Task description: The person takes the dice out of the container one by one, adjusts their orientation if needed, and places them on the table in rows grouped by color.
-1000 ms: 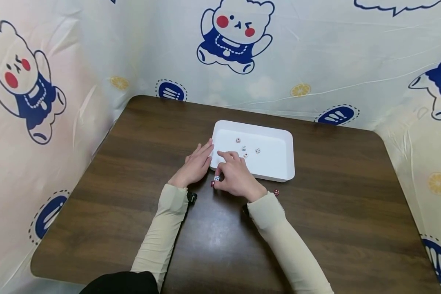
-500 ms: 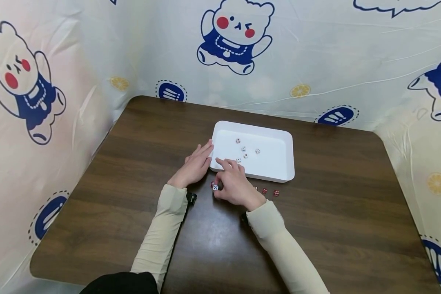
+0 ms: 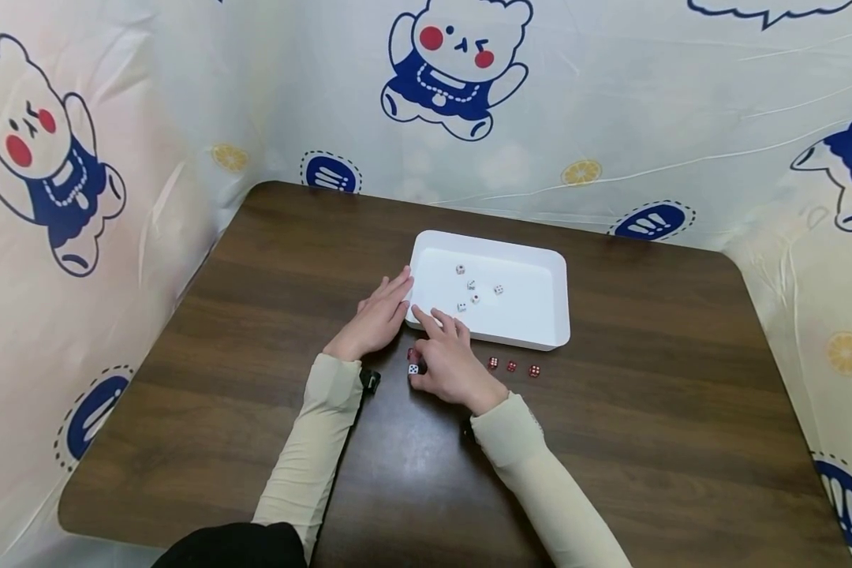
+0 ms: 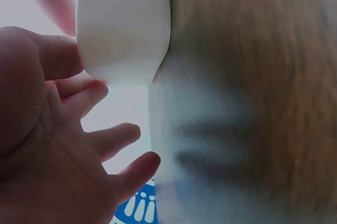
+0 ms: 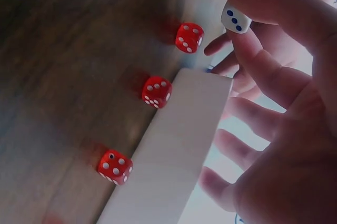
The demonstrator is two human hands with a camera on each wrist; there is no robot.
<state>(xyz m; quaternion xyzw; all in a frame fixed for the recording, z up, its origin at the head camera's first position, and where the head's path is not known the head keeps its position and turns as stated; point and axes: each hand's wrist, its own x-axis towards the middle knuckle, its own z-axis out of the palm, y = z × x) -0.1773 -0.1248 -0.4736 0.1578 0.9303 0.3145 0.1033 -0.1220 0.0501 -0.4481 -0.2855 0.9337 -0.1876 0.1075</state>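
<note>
In the head view, a person's left hand [image 3: 376,319] is resting with outstretched fingers against the left end of a shallow white rectangular tray with rounded corners [image 3: 528,308], which is standing on a dark brown wood-grain table [image 3: 653,363]. The right hand [image 3: 454,363] is keeping apart from the left one, near the tray's front left corner; its thumb and index finger are pinching a small white cubic die with blue pips [image 3: 413,368]. This die is sitting in front of the tray, just beside a small red cubic die with white pips [image 3: 411,353] that the right hand is partly hiding; whether the two are touching cannot be told. Three more red dice [image 3: 512,366] are lying in a spaced row on the table, right of the hand. Five other white dice [image 3: 471,285] are lying scattered inside the tray. Cream sleeves [image 3: 575,489] are covering both arms, and a pale sheet printed with cartoon bears [image 3: 610,87] is hanging behind the table.

In the left wrist view, the left hand's fingers are spreading, some touching the tray's outer wall.

In the right wrist view, the pinched die is showing three pips, and red dice are lying along the tray's wall, one mostly cut off.
</note>
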